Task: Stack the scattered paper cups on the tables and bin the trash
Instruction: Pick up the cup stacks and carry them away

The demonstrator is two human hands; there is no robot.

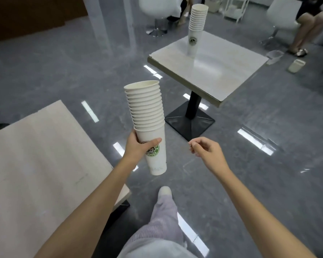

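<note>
1. Your left hand [140,148] grips the held stack [147,116] by its bottom cup. The thumb lies across the green logo and the fingers curl round the back.
2. The held stack is in the air over the floor [82,71], between the near table [35,164] and the far table [222,75]. Its top leans slightly left.
3. Your right hand [205,151] is near the stack's lower half but apart from it. Its fingers are loosely curled, the thumb tip is close to the forefinger, and it holds nothing.
4. The far stack [196,25] stands upright on the far table, toward its back edge.
5. Right of the far table, a loose cup [296,65] sits on the floor. Crumpled trash [274,55] lies just beside the table's corner.
6. Your shoe [164,191] is on the floor below the held stack.
</note>
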